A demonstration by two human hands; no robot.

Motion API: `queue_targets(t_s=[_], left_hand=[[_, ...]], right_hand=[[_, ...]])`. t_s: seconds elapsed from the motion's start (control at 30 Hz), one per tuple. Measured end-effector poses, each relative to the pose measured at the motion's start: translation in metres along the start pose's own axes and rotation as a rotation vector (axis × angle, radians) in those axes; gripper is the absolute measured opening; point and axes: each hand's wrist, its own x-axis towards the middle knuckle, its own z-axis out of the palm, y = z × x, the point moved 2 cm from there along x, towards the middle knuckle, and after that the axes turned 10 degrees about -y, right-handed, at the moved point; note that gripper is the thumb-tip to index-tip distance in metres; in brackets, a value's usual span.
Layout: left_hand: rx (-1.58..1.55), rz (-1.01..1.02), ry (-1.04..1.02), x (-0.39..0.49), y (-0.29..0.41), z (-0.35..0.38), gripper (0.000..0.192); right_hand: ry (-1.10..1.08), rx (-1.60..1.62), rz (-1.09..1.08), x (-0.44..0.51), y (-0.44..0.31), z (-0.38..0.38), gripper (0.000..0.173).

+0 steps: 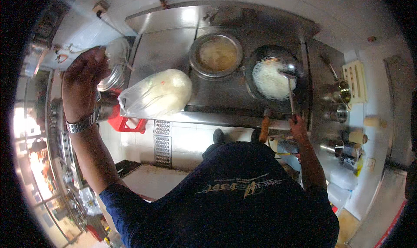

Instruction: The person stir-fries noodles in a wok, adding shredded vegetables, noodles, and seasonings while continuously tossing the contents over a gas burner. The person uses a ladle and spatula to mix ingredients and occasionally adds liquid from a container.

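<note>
At the right, my right hand (298,125) grips the handle of a long metal ladle (291,94), whose head rests among white noodles (272,78) in a black wok (255,93). The wok's wooden handle (265,127) juts towards me. My left hand (89,63) is raised at the far left, its fingers bent, beside a clear lidded container (114,75); whether it touches or holds anything is not clear. A clear plastic bag (156,93) with pale contents lies on the steel counter between my hands. A metal pot (239,57) of brownish liquid stands left of the wok.
A red plastic container (123,121) sits below the bag at the left. Metal pots (342,112), bottles (356,137) and a slotted cream rack (355,81) line the right side. A steel splashback (260,18) rises behind the stove, with a raised rim along its near edge.
</note>
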Motion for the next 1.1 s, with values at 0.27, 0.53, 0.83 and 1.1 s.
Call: queue_targets(t_s=[0.27, 0.53, 0.83, 1.1], left_hand=[[-0.733, 0.168, -0.27, 0.09, 0.098, 0.164, 0.024], [0.037, -0.223, -0.623, 0.091, 0.099, 0.432, 0.037], [0.763, -0.464, 0.559, -0.082, -0.111, 0.185, 0.098], [-0.332, -0.585, 0.486, -0.122, -0.164, 0.128, 0.022]], right_hand=[[0.113, -0.299, 0.031, -0.02, -0.034, -0.002, 0.024], [-0.07, -0.206, -0.067, -0.026, 0.004, -0.038, 0.028], [-0.086, -0.084, 0.226, -0.05, -0.051, -0.039, 0.015], [0.03, -0.245, 0.134, -0.014, -0.029, -0.041, 0.016]])
